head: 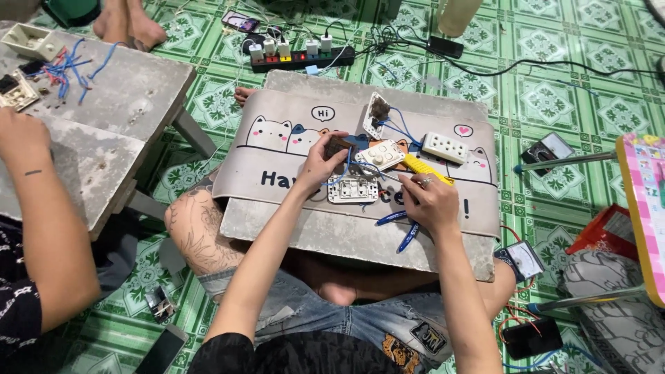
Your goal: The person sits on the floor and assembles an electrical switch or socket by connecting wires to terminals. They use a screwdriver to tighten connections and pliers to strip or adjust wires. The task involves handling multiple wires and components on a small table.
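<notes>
On a low board w/ a grey cartoon-cat mat (277, 173) across the person's lap, electrical parts were spread out. Left hand (320, 161) was closed on a small dark brown part (339, 145), fingers curled round it, held just above the mat near centre. Right hand (428, 201) was clamped on a yellow-handled tool (424, 168), tip pointed toward a white switch plate (379, 155) w/ blue wires (396, 131) running to it. A white double switch module (352, 189) lay between the two hands, flat on the mat. A white socket strip piece (445, 147) lay farther right, apart from the hands. Blue-handled pliers (400, 227) lay at the near edge, just below the right hand. A power strip (302, 58) w/ plugs sat on the green tiled floor beyond the board. At far left, another person's hand (21, 138) was rested on a separate grey bench (125, 90) w/ more blue wires; its grip couldn't be told.
</notes>
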